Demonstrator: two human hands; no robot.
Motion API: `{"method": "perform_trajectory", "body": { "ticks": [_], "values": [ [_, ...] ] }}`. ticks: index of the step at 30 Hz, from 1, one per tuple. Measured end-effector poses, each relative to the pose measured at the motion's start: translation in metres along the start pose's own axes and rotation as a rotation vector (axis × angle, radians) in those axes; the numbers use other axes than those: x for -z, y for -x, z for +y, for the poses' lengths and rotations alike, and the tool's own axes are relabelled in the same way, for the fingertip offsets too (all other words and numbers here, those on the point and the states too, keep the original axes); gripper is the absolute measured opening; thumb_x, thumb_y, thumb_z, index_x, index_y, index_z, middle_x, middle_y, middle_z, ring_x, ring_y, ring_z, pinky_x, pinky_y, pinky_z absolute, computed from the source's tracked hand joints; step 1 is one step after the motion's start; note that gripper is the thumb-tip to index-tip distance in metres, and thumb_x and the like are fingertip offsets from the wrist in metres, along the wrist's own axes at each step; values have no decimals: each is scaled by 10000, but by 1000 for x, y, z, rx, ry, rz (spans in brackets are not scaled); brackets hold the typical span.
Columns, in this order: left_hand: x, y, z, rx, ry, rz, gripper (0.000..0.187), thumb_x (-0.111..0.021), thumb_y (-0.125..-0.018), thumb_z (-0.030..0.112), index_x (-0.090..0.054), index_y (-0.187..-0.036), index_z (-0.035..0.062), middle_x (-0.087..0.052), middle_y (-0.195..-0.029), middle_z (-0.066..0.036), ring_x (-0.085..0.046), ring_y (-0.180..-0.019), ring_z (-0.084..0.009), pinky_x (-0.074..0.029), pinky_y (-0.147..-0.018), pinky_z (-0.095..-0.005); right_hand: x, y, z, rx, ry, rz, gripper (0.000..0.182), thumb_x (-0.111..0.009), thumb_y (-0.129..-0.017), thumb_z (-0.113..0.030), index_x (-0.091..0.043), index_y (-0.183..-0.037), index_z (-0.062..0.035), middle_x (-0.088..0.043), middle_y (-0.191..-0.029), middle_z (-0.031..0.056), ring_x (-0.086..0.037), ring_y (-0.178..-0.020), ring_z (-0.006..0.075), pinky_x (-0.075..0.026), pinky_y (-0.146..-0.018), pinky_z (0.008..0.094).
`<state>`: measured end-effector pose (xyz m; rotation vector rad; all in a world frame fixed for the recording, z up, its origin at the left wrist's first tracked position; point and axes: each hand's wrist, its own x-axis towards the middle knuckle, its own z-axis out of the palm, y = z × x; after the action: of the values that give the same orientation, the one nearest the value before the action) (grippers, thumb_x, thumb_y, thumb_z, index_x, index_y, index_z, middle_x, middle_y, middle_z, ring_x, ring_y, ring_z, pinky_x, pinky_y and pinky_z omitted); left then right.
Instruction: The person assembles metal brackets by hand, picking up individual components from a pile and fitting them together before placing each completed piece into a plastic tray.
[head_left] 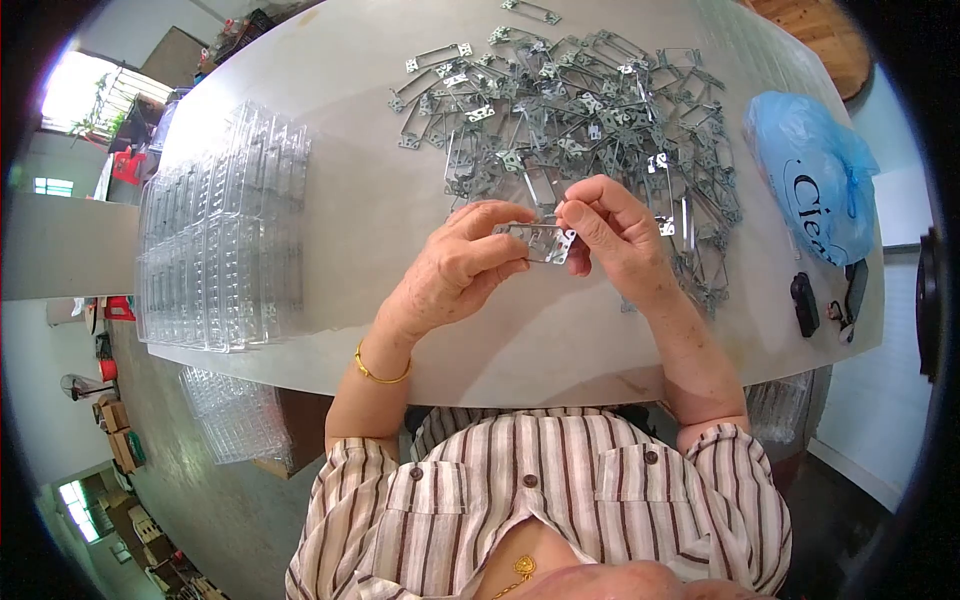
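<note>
Over the near middle of the table, both hands meet at a small metal bracket frame (560, 246), a rectangle of thin bars with perforated end plates. My left hand (463, 258), a gold bangle on its wrist, pinches the frame's left end between thumb and fingers. At the right end, the fingers of my right hand (618, 238) are closed around the perforated plate and partly hide it. Just beyond the fingers spreads a pile of similar metal bracket frames (590, 120), many tangled and overlapping.
Stacked clear plastic trays (225, 230) stand at the table's left. A blue plastic bag (810, 180) lies at the right, near a small black object (804, 304). More clear trays (235, 412) sit below the table's left edge.
</note>
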<state>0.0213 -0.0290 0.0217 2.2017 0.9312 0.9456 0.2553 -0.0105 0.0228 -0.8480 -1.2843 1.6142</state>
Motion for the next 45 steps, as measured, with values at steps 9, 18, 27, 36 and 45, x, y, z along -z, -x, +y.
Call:
{"method": "perform_trajectory", "body": {
  "ticks": [9,18,27,36,45],
  "values": [
    [3,0,-1,11,-281,126,199,-786,-825,87,-728,-1015,71,-651,-1273,-149,-604,-1222,-354,-496,-992,-448,1,1,-4,-77,79,-77,85,-647,-1014,-113,-606,-966,-56,-616,-767,-21,-615,-637,54,-498,-559,223],
    [2,-5,6,87,-326,240,253,-726,-856,-8,-712,-1099,63,-639,-1304,-148,-647,-1153,-317,-551,-875,-370,-10,4,4,105,263,16,115,-689,-971,-45,-574,-962,-47,-610,-777,-14,-619,-661,48,-496,-570,210],
    [-1,0,37,301,-25,237,229,-696,-877,-5,-680,-1097,55,-669,-898,-87,-641,-721,-219,-529,-671,-320,-15,5,18,252,316,79,132,-696,-946,15,-578,-1000,-12,-641,-839,26,-666,-710,80,-557,-621,234],
    [-21,18,24,288,-57,185,111,-661,-930,128,-633,-1013,60,-670,-906,-147,-674,-859,-369,-545,-748,-450,-19,10,36,378,513,28,99,-664,-962,35,-600,-1025,-7,-666,-896,70,-686,-731,113,-573,-639,255],
    [-15,40,33,338,-229,12,162,-635,-891,99,-544,-1009,36,-658,-874,-165,-683,-770,-393,-552,-661,-488,-40,16,49,392,548,7,131,-685,-958,19,-577,-1026,-13,-676,-870,72,-678,-696,113,-562,-614,256]
  ]
}}
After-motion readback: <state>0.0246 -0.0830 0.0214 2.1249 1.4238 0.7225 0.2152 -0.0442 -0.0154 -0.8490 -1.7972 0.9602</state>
